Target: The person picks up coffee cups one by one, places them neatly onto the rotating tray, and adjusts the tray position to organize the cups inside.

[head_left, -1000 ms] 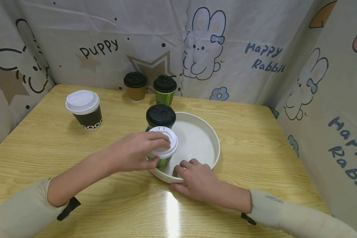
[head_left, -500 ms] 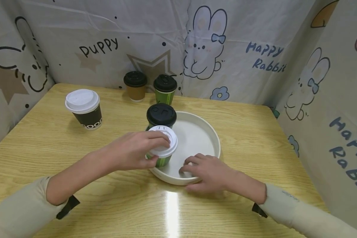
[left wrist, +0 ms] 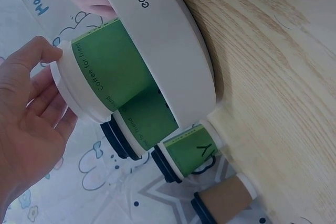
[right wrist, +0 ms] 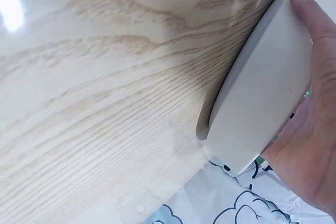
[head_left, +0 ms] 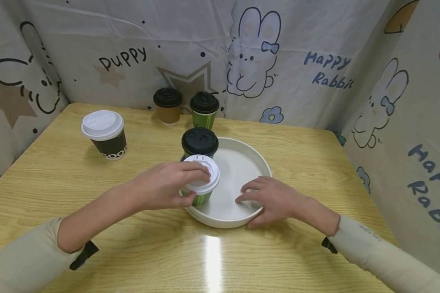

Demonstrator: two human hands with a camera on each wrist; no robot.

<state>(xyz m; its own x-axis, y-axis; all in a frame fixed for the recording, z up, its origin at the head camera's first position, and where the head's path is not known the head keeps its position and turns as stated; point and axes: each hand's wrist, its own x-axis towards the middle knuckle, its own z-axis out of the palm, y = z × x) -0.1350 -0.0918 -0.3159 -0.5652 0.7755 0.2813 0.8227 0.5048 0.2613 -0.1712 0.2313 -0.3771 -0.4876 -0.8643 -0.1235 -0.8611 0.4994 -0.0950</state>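
My left hand (head_left: 170, 183) holds a green paper cup (left wrist: 107, 66) by its white lid (left wrist: 79, 90), thumb and fingers spread around the lid's edge. This cup stands in the front left part of a round white tray (head_left: 238, 162). Right behind it in the tray is another green cup with a black lid (head_left: 199, 141). My right hand (head_left: 276, 197) straddles the tray's front right rim. Its thumb (right wrist: 315, 19) lies along the outer wall in the right wrist view, while the fingers reach in over the tray floor.
A black cup with a white lid (head_left: 106, 134) stands on the wooden table (head_left: 132, 248) at the left. At the back, a brown cup (head_left: 168, 106) and a green cup (head_left: 203, 112), both black-lidded, stand close to the printed cloth (head_left: 132, 32).
My right hand has shifted along the tray's rim from the front toward the right. The left hand, the cups and the tray look unmoved.
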